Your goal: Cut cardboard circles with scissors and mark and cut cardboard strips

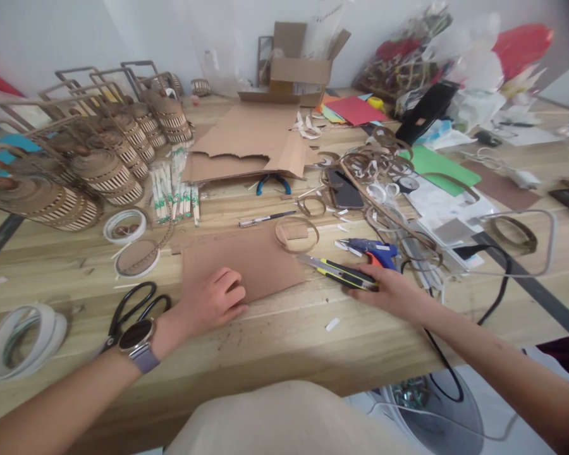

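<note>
My left hand [220, 297] rests on a flat rectangle of brown cardboard [265, 265], its fingers curled in; nothing shows in them. In my right hand [389, 289] is a yellow-and-black utility knife [344, 273], gripped by the rear of its handle. The knife's blade is out and points left, over the cardboard's right edge. A ring of brown strip [318, 237] lies across the cardboard's upper right corner. Just beyond the knife is a blue glue gun [377, 251] with an orange trigger. Black-handled scissors [118, 316] lie left of my left wrist.
Several woven lanterns [104, 170] stand at the left, near bundled sticks [173, 189]. Behind are a larger cardboard sheet [251, 129], a pen [268, 218] and blue-handled pliers [274, 183]. A phone [345, 188] and tangled strips lie at right. White tape rolls [26, 341] sit front left.
</note>
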Motion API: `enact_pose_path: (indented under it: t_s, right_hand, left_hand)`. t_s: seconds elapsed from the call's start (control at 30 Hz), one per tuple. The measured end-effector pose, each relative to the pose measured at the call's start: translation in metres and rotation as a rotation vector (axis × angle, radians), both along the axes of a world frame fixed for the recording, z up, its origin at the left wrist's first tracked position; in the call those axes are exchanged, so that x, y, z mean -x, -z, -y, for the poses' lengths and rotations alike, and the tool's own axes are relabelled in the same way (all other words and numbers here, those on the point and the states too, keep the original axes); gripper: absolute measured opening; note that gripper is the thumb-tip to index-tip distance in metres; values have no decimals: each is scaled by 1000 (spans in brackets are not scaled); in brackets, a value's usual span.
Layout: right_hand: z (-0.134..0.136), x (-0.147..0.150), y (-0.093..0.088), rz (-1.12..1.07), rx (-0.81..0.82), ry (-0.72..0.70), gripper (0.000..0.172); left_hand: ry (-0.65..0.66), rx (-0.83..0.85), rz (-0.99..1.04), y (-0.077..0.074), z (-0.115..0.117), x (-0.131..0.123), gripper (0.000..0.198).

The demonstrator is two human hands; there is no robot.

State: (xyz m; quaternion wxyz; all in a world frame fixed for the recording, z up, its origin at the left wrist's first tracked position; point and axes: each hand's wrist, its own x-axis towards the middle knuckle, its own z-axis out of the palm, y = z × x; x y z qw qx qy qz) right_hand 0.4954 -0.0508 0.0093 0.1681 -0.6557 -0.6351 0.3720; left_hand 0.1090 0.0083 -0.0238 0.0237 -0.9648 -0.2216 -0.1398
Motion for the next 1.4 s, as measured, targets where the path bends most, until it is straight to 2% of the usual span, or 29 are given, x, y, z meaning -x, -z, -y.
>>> enact_pose_path:
  t_s: [0.2, 0.37, 0.57, 0.7, 0.77, 0.93, 1.13, 1.27, 1.4]
  right_hand:
    - [-10, -7, 9, 170, -178, -222, 46]
    - [-21, 6, 20, 334, -342, -310, 45]
    - [-27, 6, 12, 356, -322, -361, 46]
    - [-30, 1, 3, 364, -327, -407, 46]
    - [-32, 1, 3, 377, -326, -435, 47]
    - [-32, 5, 9, 398, -333, -477, 49]
    - [-26, 14, 20, 389, -369, -456, 45]
    - [-31, 17, 23, 358, -374, -461, 40]
    - [-34, 15, 24, 337, -416, -480, 42]
  left_hand:
    - [-14, -21, 51, 3, 3, 1, 21]
    - [-5, -50, 78, 2, 7, 1, 15]
    - [-10, -93, 103, 7, 4, 2, 28]
    - [-30, -39, 60, 11, -5, 4, 38]
    - [-1, -3, 22, 12, -9, 4, 43]
    - [71, 102, -111, 14, -14, 1, 52]
    - [87, 118, -91, 7, -21, -6, 45]
    - [151, 155, -113, -2, -36, -24, 44]
    - [156, 225, -112, -1, -47, -42, 50]
